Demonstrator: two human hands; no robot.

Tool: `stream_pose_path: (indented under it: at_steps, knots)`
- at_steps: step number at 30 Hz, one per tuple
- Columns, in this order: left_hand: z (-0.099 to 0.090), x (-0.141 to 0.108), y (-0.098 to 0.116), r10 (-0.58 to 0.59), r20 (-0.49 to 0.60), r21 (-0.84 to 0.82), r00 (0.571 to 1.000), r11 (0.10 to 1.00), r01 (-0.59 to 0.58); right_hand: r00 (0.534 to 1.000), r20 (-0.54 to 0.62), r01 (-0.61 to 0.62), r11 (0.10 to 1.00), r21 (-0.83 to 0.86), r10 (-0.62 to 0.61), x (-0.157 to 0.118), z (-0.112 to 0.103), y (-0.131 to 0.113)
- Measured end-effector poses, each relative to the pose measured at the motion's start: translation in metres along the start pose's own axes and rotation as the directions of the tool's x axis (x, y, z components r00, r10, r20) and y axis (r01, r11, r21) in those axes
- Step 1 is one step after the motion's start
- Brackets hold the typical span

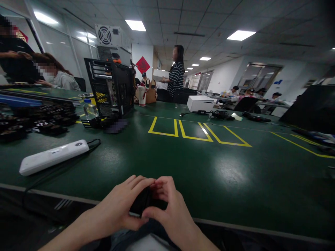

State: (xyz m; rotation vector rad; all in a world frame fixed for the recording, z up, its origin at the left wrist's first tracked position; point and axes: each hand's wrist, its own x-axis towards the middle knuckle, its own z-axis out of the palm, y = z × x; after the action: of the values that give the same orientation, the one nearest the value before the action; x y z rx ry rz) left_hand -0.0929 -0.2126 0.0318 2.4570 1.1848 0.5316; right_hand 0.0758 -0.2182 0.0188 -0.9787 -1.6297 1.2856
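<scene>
At the front edge of the green table (199,195), a small black box-like object (140,203) with a pale lower edge sits between my hands. My left hand (124,204) is closed around its left side, fingers over the top and thumb below. From the right, my right hand (174,209) curls in, its thumb and bent fingertips against the object. The fingertips of both hands meet at the far side. Much of the object is hidden by my fingers, so its kind cannot be made out.
A white power strip (54,157) with a black cord lies at left. Behind it stand black parts in piles (49,118), a bottle (90,109) and an open computer case (111,87). Farther back are a white cup (142,96), a white box (201,104), cables (222,115) and several people.
</scene>
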Motion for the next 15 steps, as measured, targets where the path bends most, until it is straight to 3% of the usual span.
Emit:
stream_pose_path:
  at_steps: [5,8,11,13,15]
  knots:
    - [-0.004,-0.018,-0.023,-0.021,-0.078,-0.016,0.997,1.0,0.02,0.997,0.033,0.067,0.993,-0.094,-0.064,0.014,0.021,-0.003]
    - [-0.018,-0.034,-0.049,-0.132,-0.127,-0.013,0.983,0.991,0.131,0.99,0.051,0.14,0.972,-0.187,-0.133,0.013,0.019,-0.003]
    - [-0.043,-0.058,-0.086,-0.317,-0.201,0.005,0.927,0.946,0.325,0.991,-0.055,0.099,0.951,-0.292,-0.12,0.003,-0.006,0.0]
    - [-0.061,-0.077,-0.111,-0.442,-0.248,0.026,0.862,0.886,0.462,0.987,-0.139,0.022,0.928,-0.373,-0.079,-0.007,-0.035,0.006]
    - [-0.075,-0.093,-0.13,-0.451,-0.327,0.085,0.83,0.861,0.501,0.973,-0.225,-0.068,0.882,-0.466,-0.044,-0.019,-0.068,0.014]
